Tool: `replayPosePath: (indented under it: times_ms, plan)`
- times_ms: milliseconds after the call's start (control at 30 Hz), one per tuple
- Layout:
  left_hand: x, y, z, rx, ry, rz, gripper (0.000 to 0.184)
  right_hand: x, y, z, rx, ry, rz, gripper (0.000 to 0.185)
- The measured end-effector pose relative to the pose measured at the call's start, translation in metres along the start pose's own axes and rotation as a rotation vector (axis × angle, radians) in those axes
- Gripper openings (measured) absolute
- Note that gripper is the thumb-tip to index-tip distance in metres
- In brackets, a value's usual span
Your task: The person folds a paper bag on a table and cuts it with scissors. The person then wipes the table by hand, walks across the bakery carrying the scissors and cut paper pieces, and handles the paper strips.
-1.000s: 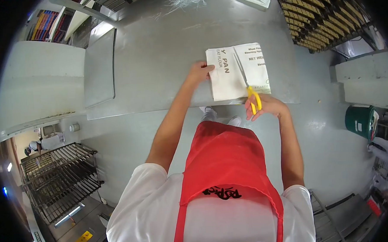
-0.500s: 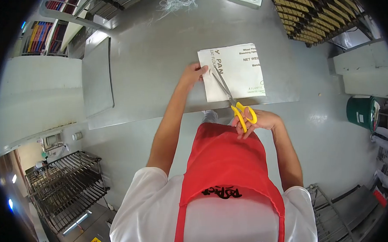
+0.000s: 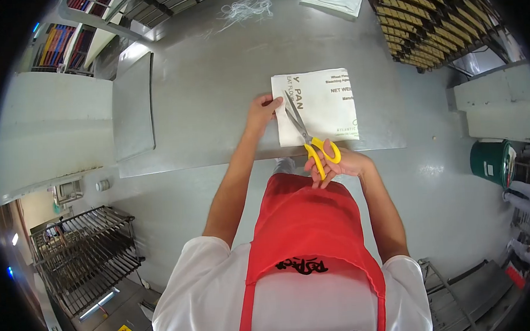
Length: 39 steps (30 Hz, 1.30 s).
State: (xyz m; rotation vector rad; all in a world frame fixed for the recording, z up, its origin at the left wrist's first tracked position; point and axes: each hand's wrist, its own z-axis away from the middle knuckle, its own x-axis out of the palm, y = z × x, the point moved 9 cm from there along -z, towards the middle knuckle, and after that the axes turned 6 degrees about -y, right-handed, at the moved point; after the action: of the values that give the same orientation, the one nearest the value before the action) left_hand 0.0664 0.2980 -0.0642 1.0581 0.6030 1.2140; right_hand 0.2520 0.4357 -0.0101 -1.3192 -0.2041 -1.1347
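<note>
A folded white flour sack [image 3: 325,115] with printed lettering lies near the front edge of the metal table. Its left edge is pinched between the thumb and fingers of my left hand [image 3: 264,113]. My right hand [image 3: 340,163] has its fingers in the handle loops of yellow-handled scissors [image 3: 300,127]. The blades stand slightly apart over the left part of the sack, their tips close to my left thumb. Whether a layer of the sack is between the blades, I cannot tell.
Tangled white thread [image 3: 246,9] and a stack of folded sacks [image 3: 333,0] lie at the table's far side. A flat metal sheet [image 3: 135,106] is at the left. A loaded rack [image 3: 430,25] stands at the far right, and a green bucket [image 3: 486,162] sits farther right.
The scissors have moved left across the sack, bringing their tips nearer my left hand. My right hand has shifted left with them. My left hand keeps its pinch on the sack's edge.
</note>
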Motion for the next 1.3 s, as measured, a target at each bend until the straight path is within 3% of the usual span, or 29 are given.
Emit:
replayPosePath:
  times_ms: [533, 900, 1300]
  plan:
    - [0.006, 0.010, 0.010, -0.046, -0.019, 0.006, 0.028, -0.010, -0.023, -0.039, 0.009, 0.139, 0.034, 0.093]
    - [0.013, 0.019, 0.012, -0.065, -0.069, -0.122, 0.028, -0.027, -0.044, -0.055, -0.033, 0.411, 0.042, 0.086]
    - [0.008, 0.029, 0.009, -0.016, -0.021, -0.232, 0.033, -0.028, -0.055, -0.057, -0.024, 0.395, 0.068, 0.088]
